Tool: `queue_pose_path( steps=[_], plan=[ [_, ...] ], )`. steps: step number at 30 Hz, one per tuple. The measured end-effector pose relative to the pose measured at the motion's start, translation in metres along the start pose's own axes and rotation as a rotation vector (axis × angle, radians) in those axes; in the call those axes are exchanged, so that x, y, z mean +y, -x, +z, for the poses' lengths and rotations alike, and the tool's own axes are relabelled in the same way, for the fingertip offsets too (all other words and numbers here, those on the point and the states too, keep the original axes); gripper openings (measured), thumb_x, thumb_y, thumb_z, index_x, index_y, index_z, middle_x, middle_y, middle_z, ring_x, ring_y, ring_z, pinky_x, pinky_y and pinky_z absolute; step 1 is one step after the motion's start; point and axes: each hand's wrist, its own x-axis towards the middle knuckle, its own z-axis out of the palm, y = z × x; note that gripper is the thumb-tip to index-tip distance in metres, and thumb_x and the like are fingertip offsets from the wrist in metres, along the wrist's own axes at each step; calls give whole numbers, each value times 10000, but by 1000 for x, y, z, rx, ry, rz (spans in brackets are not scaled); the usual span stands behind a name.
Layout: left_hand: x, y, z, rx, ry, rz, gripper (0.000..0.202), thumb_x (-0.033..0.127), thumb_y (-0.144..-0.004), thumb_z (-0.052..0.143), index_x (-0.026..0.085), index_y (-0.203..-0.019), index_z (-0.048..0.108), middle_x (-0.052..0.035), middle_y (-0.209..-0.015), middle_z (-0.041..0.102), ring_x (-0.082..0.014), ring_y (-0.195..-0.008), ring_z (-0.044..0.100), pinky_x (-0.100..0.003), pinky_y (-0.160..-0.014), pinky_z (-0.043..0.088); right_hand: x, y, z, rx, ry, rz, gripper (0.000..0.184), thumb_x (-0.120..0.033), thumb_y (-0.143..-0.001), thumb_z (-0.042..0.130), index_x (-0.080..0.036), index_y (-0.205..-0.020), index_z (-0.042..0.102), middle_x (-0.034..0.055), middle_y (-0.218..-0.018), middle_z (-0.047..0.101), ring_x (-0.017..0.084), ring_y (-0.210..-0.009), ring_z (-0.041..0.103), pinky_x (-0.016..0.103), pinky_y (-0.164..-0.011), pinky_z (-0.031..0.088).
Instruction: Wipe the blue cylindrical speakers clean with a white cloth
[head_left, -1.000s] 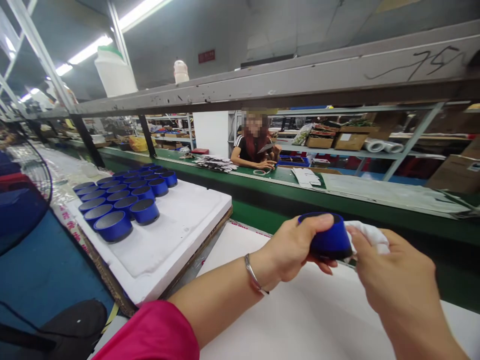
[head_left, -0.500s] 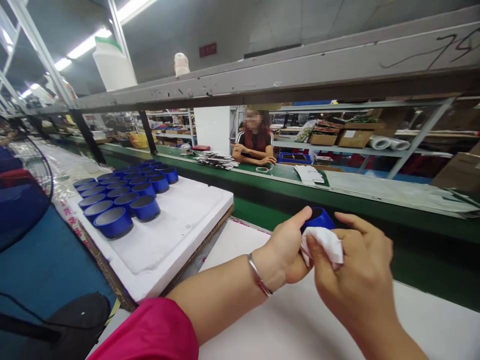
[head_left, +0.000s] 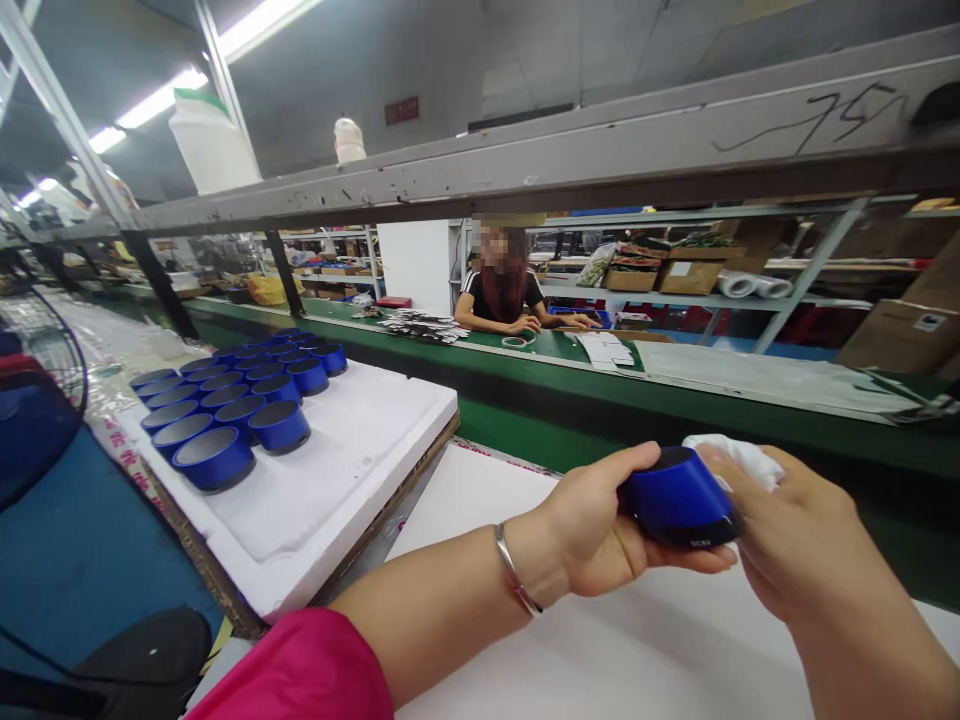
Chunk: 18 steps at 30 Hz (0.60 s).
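Fingers (head_left: 694, 559) of left hand (head_left: 596, 520) gripped tilted blue piece (head_left: 675, 500); right hand (head_left: 799, 530) pinched white cloth (head_left: 742, 458) just beside it, from where I stood

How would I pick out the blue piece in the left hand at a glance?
From the green strip crossing the view, come down to the white sheet. Above it, the left hand, a silver bangle at its wrist, holds the blue piece. Unlike the similar pieces standing on the foam slab, it is held up, with white lettering on its dark base.
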Motion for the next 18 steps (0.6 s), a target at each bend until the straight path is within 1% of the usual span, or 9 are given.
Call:
queue_pose_path(
  steps=[2, 5, 7, 8, 10, 12, 14, 16, 18],
  plan=[
    [7, 4, 4, 16, 26, -28, 374, 418, -1167, 589, 89, -1076, 743, -108, -901, 759, -224, -694, 748, -324, -716, 649, -8, 7, 1, 54, -176, 106, 420, -553, -712, 901, -262, -930, 692, 84, -820, 711, 261, -694, 601, 406, -568, 484],
    [15, 10, 13, 87, 51, -20, 505, 337, -1236, 330, 95, -1067, 739, -94, -843, 746, -213, -638, 732, -312, -692, 636, -16, 26, 0, 83, -232, 21, 402, -546, -808, 905, -257, -1039, 747, 110, -936, 753, 269, -746, 630, 397, -574, 478],
    [16, 13, 18, 140, 55, -9, 575, 293, -1240, 244, 106, -1009, 737, -79, -796, 718, -197, -612, 694, -302, -670, 609, -13, 39, 2, 59, -101, -170, 483, -662, -911, 842, -253, -1163, 789, 114, -986, 765, 275, -744, 639, 400, -566, 470],
    [15, 13, 19, 172, 59, 4, 561, 297, -1241, 277, 120, -960, 729, -63, -767, 694, -182, -598, 659, -287, -647, 580, -9, 44, 5, 46, -5, -318, 513, -708, -941, 805, -253, -1177, 790, 119, -1025, 771, 286, -775, 662, 406, -591, 497],
    [10, 14, 20, 237, 85, 65, 441, 341, -1210, 501, 152, -863, 695, -21, -725, 638, -145, -587, 577, -248, -600, 493, 0, 51, 15, 70, 138, -641, 477, -706, -984, 748, -250, -1121, 751, 139, -1138, 775, 335, -933, 732, 450, -751, 597],
    [4, 13, 19, 288, 102, 142, 354, 360, -1085, 758, 168, -803, 662, 10, -714, 599, -118, -601, 516, -225, -576, 404, 7, 57, 26, 116, 191, -844, 391, -638, -1027, 707, -253, -1091, 688, 164, -1227, 761, 370, -1095, 750, 498, -916, 624],
    [-2, 12, 18, 296, 78, 206, 344, 364, -991, 849, 172, -790, 646, 19, -722, 586, -110, -629, 503, -217, -578, 368, 7, 64, 34, 138, 190, -808, 365, -612, -1065, 662, -259, -1159, 666, 173, -1259, 747, 370, -1136, 749, 505, -960, 623],
    [-8, 11, 15, 266, 10, 235, 343, 395, -986, 809, 183, -790, 625, 22, -705, 559, -114, -627, 491, -221, -575, 372, -1, 71, 35, 136, 199, -627, 411, -645, -1063, 640, -263, -1212, 661, 159, -1218, 742, 343, -1039, 745, 467, -862, 626],
    [-13, 8, 10, 222, -65, 261, 348, 458, -971, 787, 199, -826, 607, 22, -705, 560, -125, -612, 497, -233, -562, 402, -13, 72, 29, 152, 217, -422, 447, -693, -1019, 636, -267, -1154, 642, 121, -1071, 732, 302, -876, 706, 421, -719, 590]
  ],
)
